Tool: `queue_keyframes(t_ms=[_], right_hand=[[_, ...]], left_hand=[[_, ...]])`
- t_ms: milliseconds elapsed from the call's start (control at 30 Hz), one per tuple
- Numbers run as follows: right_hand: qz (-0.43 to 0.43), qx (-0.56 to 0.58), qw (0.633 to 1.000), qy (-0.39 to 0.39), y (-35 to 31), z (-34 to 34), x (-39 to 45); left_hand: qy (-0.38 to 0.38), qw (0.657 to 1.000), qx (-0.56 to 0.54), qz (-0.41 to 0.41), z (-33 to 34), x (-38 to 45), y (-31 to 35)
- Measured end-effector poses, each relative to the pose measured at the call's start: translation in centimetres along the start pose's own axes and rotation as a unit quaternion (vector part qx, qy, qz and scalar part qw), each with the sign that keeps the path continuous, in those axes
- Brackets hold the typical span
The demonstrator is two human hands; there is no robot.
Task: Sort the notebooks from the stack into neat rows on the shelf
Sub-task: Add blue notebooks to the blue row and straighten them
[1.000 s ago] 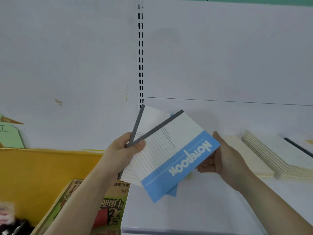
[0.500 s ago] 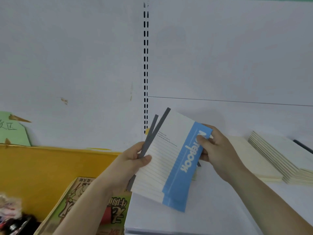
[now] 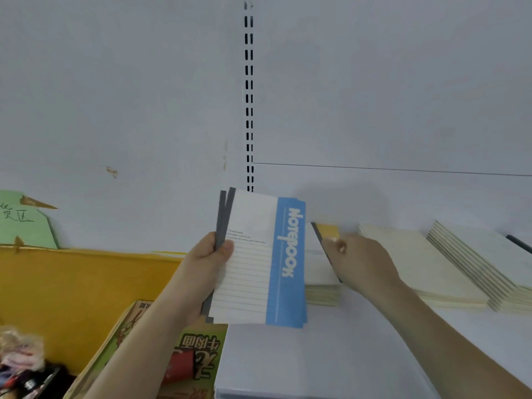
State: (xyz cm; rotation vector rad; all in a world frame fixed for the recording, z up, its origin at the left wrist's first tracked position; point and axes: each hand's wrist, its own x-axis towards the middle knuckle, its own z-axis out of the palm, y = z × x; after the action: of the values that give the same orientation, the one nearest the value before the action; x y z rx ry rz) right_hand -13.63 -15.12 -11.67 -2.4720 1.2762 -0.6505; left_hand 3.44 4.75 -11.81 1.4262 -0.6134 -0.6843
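Yellow bin [image 3: 86, 283] is sitting on the left. Left hand [image 3: 207, 260] is gripping 2 notebooks [image 3: 259, 260] upright by their gray spines, over the near edge of the white shelf [image 3: 331, 355]. Right hand [image 3: 362, 263] is pinching the top notebook [image 3: 316, 254] of a short pile [image 3: 322, 295]. More cream stacks [image 3: 460, 269] are lying further right.

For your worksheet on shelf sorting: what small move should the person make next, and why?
Probably lay the yellow notebook flat and let go. The right hand holds it over the shelf pile, while the left hand grips the blue notebooks awaiting sorting.
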Motion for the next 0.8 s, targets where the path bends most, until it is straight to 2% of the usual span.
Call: queue_keyframes(t_ms=[100,267,333,400,467,600,733,800], right_hand=[[0.029,-0.081,0.993,-0.079,0.7,0.2,-0.8],[0.044,-0.044,0.986,-0.152,1.3,-0.2,-0.6],[0.063,0.044,0.987,-0.141,1.6,-1.1,-0.6],[0.073,0.094,0.988,-0.097,2.1,-2.1,-0.7],[0.061,0.061,0.995,-0.059,2.6,-2.6,-0.6],[0.059,-0.038,0.996,-0.060,3.1,-2.4,-0.5],[0.046,-0.001,0.999,-0.012,3.2,-2.8,-0.5],[0.044,0.010,0.999,-0.027,3.2,-2.9,-0.5]], left_hand=[[0.023,1.000,-0.016,-0.004,-0.3,0.3,0.1],[0.035,0.999,0.003,-0.005,0.1,0.5,-0.2],[0.043,0.999,0.009,-0.006,0.2,0.6,-0.2],[0.055,0.998,0.010,-0.005,-0.1,1.1,-0.2],[0.068,0.998,0.005,-0.007,-0.2,1.4,-0.1],[0.056,0.998,0.015,-0.008,0.4,1.6,-0.3],[0.049,0.998,0.027,-0.004,0.6,1.9,-0.3],[0.046,0.998,0.030,-0.003,0.7,1.9,-0.3]])
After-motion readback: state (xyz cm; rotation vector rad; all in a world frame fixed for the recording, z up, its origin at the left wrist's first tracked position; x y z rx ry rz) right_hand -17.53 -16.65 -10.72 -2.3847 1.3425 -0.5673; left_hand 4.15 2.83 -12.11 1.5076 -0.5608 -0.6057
